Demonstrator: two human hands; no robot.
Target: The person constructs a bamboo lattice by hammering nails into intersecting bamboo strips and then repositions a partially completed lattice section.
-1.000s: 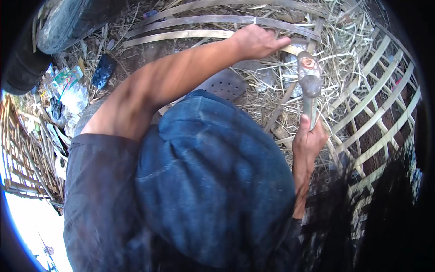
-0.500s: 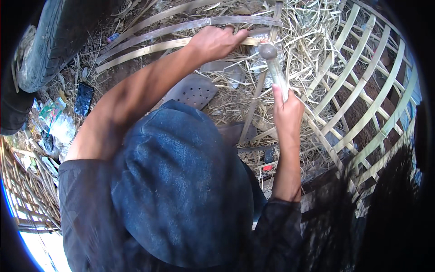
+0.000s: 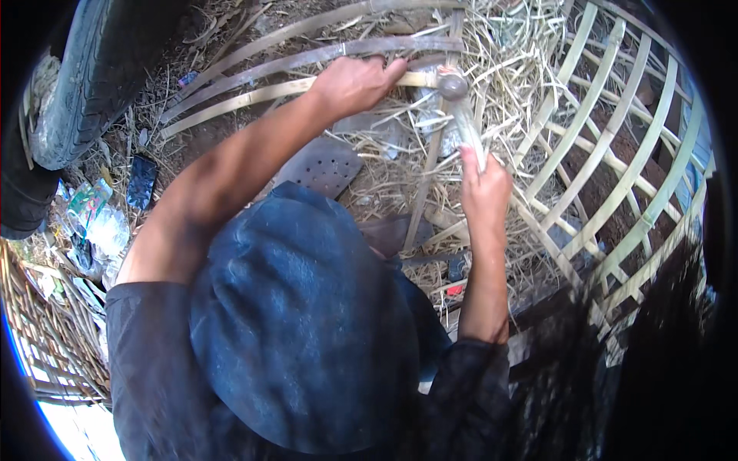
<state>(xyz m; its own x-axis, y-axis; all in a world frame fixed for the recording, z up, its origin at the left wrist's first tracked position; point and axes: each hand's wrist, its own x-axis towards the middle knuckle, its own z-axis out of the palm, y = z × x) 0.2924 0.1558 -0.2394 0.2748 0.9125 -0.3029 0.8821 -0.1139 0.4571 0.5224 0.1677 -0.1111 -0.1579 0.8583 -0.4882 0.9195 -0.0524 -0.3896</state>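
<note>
Gripping a hammer [image 3: 461,115] by its handle in the right hand [image 3: 484,188], head now down against the bamboo strip [image 3: 254,96], lower than a second ago. Pinning that strip flat under the closed left hand [image 3: 354,81], over straw [image 3: 507,69] beside the woven bamboo frame [image 3: 607,169]. Striking, seemingly.

ground [image 3: 231,131]: bare dirt | on it: straw [image 3: 515,84], bamboo strips [image 3: 254,96], litter [image 3: 92,223], tyre [image 3: 84,84]
</note>
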